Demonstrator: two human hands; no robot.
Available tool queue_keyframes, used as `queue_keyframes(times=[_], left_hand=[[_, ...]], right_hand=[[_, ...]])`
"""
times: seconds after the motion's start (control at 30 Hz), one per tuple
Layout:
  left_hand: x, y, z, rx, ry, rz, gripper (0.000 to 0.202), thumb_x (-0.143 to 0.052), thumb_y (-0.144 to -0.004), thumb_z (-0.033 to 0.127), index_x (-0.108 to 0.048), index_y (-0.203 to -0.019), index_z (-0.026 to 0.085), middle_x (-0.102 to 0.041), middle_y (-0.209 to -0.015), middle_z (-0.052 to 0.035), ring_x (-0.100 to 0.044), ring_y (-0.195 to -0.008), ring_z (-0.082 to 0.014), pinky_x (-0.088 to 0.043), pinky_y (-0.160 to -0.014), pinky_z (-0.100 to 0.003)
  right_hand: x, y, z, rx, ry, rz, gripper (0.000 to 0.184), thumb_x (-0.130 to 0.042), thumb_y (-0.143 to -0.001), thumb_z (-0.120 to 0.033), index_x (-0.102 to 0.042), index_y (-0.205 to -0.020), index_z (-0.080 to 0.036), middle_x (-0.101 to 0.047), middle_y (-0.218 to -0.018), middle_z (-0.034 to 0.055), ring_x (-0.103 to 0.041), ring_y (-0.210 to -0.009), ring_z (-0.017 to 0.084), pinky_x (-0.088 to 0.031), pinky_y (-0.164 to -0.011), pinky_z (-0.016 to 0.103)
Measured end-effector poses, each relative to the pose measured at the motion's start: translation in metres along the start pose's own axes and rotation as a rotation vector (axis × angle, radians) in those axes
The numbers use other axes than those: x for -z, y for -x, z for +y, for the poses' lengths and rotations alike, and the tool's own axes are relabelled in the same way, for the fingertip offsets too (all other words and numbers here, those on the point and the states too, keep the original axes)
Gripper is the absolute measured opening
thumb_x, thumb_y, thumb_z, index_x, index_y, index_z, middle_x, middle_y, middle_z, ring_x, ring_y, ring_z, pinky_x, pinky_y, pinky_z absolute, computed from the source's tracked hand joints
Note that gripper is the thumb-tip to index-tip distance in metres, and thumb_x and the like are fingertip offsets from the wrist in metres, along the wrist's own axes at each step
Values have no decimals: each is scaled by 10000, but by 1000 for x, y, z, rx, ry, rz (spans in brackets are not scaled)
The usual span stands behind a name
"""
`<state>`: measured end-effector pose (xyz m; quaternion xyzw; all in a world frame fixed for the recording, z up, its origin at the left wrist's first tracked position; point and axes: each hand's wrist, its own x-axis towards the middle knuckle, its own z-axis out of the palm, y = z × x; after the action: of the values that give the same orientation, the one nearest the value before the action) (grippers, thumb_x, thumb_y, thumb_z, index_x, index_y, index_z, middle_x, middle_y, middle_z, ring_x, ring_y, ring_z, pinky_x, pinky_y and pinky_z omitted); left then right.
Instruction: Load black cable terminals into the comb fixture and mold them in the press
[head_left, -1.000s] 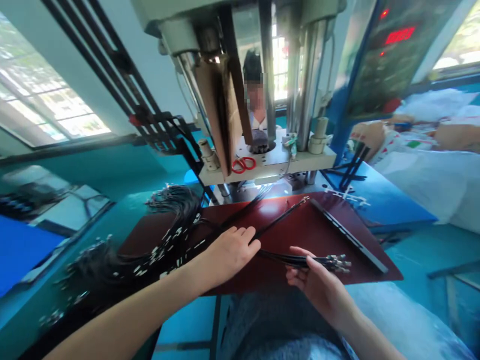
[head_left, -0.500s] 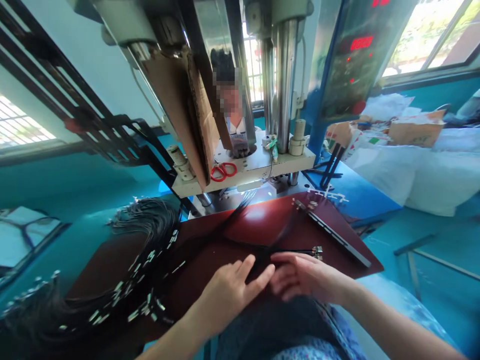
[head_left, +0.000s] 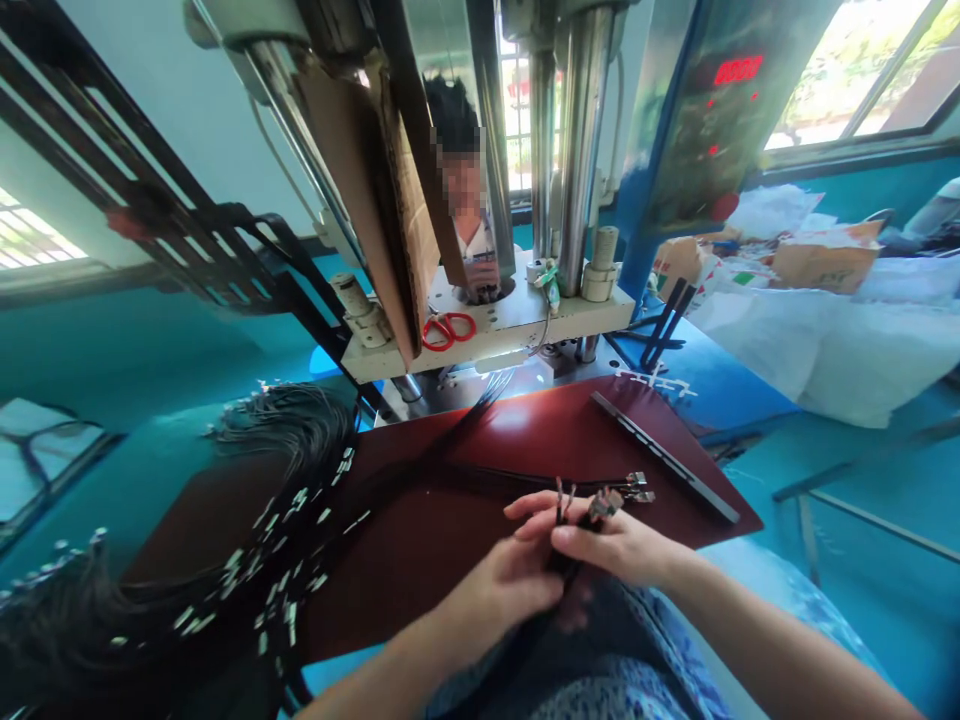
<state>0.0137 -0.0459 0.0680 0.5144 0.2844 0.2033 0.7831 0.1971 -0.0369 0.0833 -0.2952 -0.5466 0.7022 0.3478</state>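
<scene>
Left hand [head_left: 502, 585] and right hand [head_left: 626, 545] pinch closed on the cables [head_left: 540, 482] — a slack grip could let the one-o'clock plugs [head_left: 637, 487] slip.

1 left hand [head_left: 510, 585], 1 right hand [head_left: 619, 545], 1 cable bunch [head_left: 604, 503], 1 scissors [head_left: 448, 329], 1 black bar [head_left: 660, 455].

Both hands meet over the desk [head_left: 465, 520]: left hand [head_left: 501, 585] and right hand [head_left: 616, 545] pinch black cables [head_left: 592, 508], metal plugs jutting past the fingers [head_left: 534, 505].
</scene>
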Motion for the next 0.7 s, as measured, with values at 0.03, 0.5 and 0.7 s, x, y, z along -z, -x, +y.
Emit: queue_keyframes(times=[0.03,0.5,0.7], left_hand=[[-5,-13,11,-39,72,33,383,-560,-776,366,-526,-1094,154,-604,-753,-24,-561,-589,-98,-463,-579,-224],[-33,-76,7,34,33,143,284,-590,-714,394,-521,-755,121,-556,-569,2,-510,-429,-91,-388,-388,-197],[-24,-82,7,-112,29,255,254,-557,-774,393,-464,-806,158,-468,-496,74,-318,-306,-25,-176,-300,-156]], right_hand=[[0,0,0,-27,-34,9,359,-552,-854,-415,-601,-1158,-230,-515,-1260,88,-637,-851,189,-507,-761,338],[31,-11,-22,-30,523,159,469,-480,-858,-500,-593,-1170,-168,-615,-1146,84,-582,-1012,249,-481,-851,358],[49,-5,-15,172,129,514,335,-465,-860,-423,-607,-1057,-192,-641,-1080,82,-602,-989,233,-500,-815,350]])
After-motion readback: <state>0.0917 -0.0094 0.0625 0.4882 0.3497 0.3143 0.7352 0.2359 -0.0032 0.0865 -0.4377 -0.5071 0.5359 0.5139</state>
